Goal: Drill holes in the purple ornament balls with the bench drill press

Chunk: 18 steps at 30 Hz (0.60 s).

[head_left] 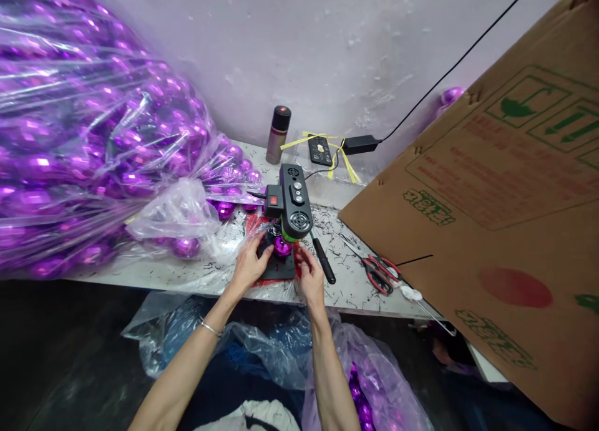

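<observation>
Both forearms reach up and forward over the near edge of the bench point(210, 270), coming in towards each other from below. The left one slants in from the lower left, a thin bracelet point(210, 327) round its wrist; the right one rises more steeply, leaning a little leftward.

The left hand point(251, 264) has its thumb and forefinger parted, the thumb tip right at the side of a shiny purple ball point(282, 246). The right hand point(311, 276) is on the ball's other side, fingers bent and thumb up close to them; from here I can't tell whether its fingertips are closed on anything, or whether either hand actually touches the ball. The two hands are apart, with the ball between them.

That ball sits under the round end of a black bench-top machine point(296, 200), above its dark base plate point(277, 270). The machine's black-gripped lever point(322, 261) slopes down just beside the right hand.

Over to the left lies a big clear bag point(116, 144) full of purple balls. Behind the machine stand a dark spray can point(279, 135) and, near it, a black phone-like slab point(319, 150) with yellow strips point(349, 163) about it. Red-and-black scissors point(378, 272) lie to the right, by a large cardboard box point(491, 206), among scattered dark bits.
</observation>
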### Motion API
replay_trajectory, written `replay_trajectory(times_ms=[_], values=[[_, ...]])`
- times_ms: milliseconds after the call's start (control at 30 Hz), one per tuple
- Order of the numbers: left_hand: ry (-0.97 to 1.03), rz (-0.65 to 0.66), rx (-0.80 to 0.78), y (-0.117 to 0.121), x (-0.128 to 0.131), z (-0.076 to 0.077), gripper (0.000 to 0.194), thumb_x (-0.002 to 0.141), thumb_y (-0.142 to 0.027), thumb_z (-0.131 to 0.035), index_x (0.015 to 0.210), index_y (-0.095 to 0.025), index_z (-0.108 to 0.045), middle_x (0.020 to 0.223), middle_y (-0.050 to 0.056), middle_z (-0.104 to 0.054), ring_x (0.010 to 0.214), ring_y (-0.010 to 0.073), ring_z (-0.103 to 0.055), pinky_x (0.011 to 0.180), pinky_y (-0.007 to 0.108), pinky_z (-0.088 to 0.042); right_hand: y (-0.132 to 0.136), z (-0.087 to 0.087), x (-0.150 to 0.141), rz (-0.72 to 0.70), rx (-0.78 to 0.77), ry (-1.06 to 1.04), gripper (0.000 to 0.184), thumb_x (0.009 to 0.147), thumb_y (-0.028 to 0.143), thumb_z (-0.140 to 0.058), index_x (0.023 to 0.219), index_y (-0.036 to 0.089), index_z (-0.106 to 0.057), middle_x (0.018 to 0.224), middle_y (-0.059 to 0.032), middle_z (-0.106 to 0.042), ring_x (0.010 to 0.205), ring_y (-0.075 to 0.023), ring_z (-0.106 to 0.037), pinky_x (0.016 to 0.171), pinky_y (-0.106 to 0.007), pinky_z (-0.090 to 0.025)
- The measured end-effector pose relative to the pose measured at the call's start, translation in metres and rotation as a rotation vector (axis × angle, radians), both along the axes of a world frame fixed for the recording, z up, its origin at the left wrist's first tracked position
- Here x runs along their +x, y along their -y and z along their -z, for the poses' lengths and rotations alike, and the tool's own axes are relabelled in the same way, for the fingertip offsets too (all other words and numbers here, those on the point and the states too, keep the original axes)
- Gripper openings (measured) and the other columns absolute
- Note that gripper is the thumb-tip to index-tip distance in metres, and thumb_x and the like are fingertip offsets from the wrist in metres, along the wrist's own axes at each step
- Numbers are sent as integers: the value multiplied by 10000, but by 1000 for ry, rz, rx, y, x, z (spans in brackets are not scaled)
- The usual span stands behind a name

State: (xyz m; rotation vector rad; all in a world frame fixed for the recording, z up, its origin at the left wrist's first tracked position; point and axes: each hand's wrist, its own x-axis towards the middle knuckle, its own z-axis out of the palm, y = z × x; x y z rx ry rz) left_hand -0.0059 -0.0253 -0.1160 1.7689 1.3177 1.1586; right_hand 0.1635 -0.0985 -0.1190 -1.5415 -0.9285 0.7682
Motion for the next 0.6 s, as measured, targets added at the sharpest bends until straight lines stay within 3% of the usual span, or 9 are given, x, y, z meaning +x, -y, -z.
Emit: replay_trajectory(times_ms=[133,333,467,600], values=[[-64,54,-27,-3,6,-4,361,986,-340,-551,1273,-177,-699,1239,129,-752,1169,296,-695,1054,496,-542,-3,-3,-4,-3,-7,-1,468,908,440,-528,1247,176,-714,1184,-114,-775,1080,-235,-722,1018,-405,-560],[-82,79,40,13,6,4,290,978,-358,-584,1145,-216,-773,1102,105,-795,1072,290,-721,1004,501,-550,-10,-14,-17,-42,-2,69,579,910,580,-566,1352,219,-668,1459,-88,-649,1405,-276,-566,1232,-479,-400],[-6,84,58,38,0,8,285,970,-417,-609,1101,-237,-788,1063,91,-804,998,258,-738,975,460,-568,8,-19,-21,-95,-62,79,713,790,595,-746,1390,226,-637,1459,-105,-648,1337,-298,-622,1170,-477,-473],[123,109,-26,65,-9,1,330,968,-457,-611,1123,-223,-784,1101,91,-801,1037,248,-746,961,413,-597,35,-25,-28,-115,-107,-11,779,690,551,-852,1356,193,-662,1369,-127,-704,1210,-290,-693,1079,-435,-548]])
